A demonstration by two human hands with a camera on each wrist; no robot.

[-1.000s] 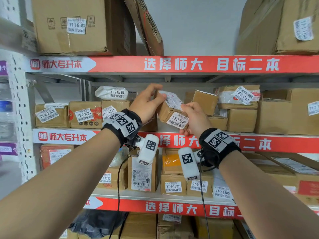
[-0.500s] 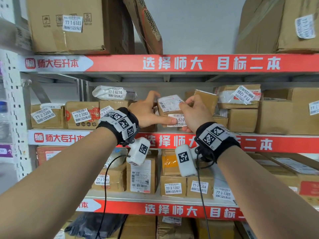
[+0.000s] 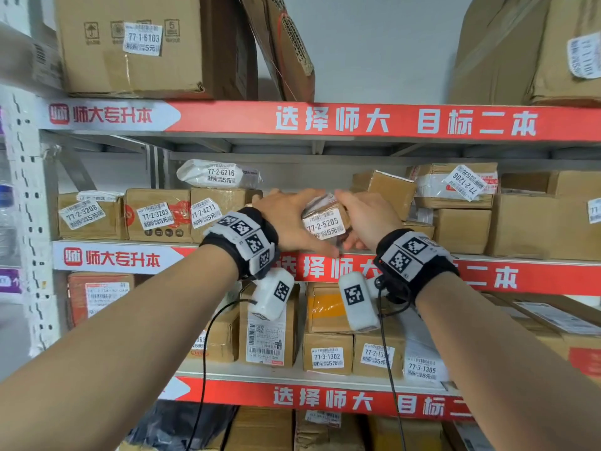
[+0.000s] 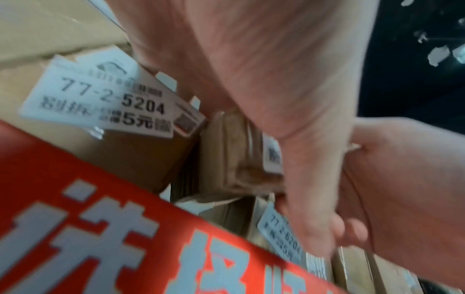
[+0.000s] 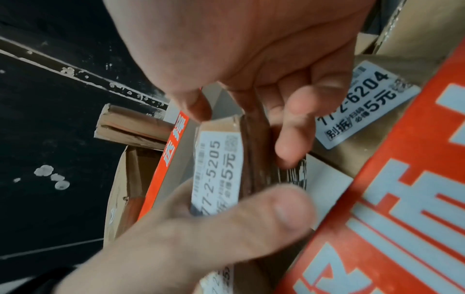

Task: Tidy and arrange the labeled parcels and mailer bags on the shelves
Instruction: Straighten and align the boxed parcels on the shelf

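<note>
Both hands, left hand and right hand, grip the small box from either side, label facing out, probably just above the shelf edge.

Both forearms are bare. A black wrist strap covered with white blocks printed with black square-pattern markers is worn on the left wrist, and a matching strap on the right. Below each strap, a white marker-printed camera pod is hung, trailing a thin black cable.
</note>
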